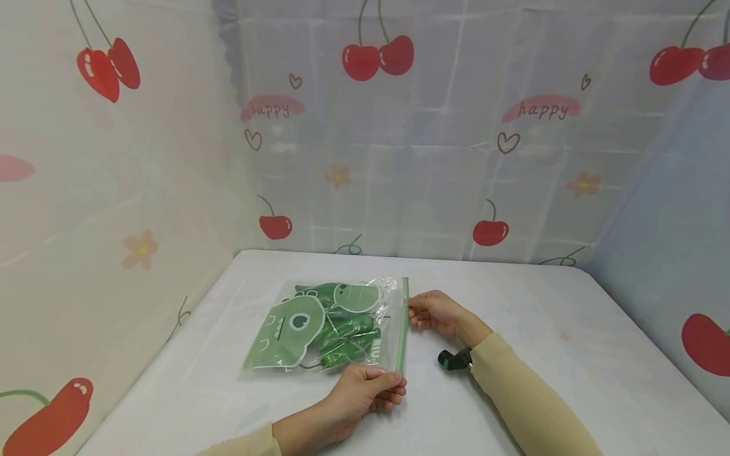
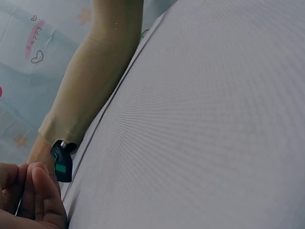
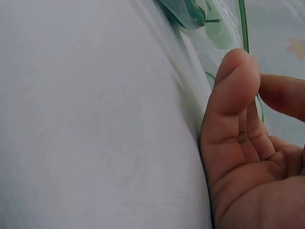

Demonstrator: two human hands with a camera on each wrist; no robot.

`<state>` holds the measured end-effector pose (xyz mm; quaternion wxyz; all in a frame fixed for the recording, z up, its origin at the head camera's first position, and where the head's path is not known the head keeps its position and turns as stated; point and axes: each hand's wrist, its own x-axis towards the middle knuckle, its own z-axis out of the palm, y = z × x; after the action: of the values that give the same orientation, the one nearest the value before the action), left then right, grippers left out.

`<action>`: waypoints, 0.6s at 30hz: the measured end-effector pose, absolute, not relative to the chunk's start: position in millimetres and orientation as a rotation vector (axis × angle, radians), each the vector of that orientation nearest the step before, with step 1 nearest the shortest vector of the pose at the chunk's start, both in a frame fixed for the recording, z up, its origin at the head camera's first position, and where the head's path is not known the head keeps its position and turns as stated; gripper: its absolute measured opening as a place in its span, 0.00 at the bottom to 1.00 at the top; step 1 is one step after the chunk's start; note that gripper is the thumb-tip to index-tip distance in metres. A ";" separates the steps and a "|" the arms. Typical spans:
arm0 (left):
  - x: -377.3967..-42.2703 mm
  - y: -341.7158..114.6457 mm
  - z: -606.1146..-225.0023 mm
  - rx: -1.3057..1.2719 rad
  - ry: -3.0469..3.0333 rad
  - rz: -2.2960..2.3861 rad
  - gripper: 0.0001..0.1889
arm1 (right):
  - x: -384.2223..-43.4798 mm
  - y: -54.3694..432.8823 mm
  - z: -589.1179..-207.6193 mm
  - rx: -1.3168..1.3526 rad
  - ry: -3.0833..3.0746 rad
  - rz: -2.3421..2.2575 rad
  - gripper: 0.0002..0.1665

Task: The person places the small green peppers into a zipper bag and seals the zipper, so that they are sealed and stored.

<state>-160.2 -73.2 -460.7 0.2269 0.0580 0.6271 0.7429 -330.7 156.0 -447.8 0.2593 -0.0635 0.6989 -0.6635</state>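
A clear zip bag [image 1: 285, 326] with a green cartoon print lies flat on the table, left of centre in the head view. Inside it show several glossy green peppers [image 1: 345, 332], partly covered by the print. A green zip strip [image 1: 402, 335] runs along the bag's right edge. My left hand [image 1: 365, 394] pinches the near corner of that strip between thumb and curled fingers. Toward its far end, my right hand [image 1: 440, 311] pinches the strip with thumb and fingertips. The right wrist view shows those fingertips [image 3: 238, 78] meeting at the strip.
The white-covered table [image 1: 547, 354] extends around the bag. A black wrist device [image 1: 454, 360] hangs beside the right sleeve [image 1: 519, 392]. Cherry-patterned curtains [image 1: 433, 164] stand behind the table and along both sides.
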 end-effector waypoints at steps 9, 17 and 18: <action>-160.0 -73.2 -457.8 0.159 1.718 2.046 0.20 | -334.0 157.3 -446.6 -0.137 1.914 -1.799 0.13; -160.0 -72.7 -460.2 0.152 1.735 2.042 0.20 | -337.6 157.9 -446.5 -0.110 1.915 -1.795 0.13; -160.0 -72.7 -460.7 0.152 1.737 2.042 0.20 | -338.2 158.1 -446.8 -0.113 1.914 -1.796 0.13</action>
<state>-160.0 -72.7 -460.7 0.2263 0.0552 0.6303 0.7406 -338.2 158.1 -446.8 0.2545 -0.0416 0.7045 -0.6611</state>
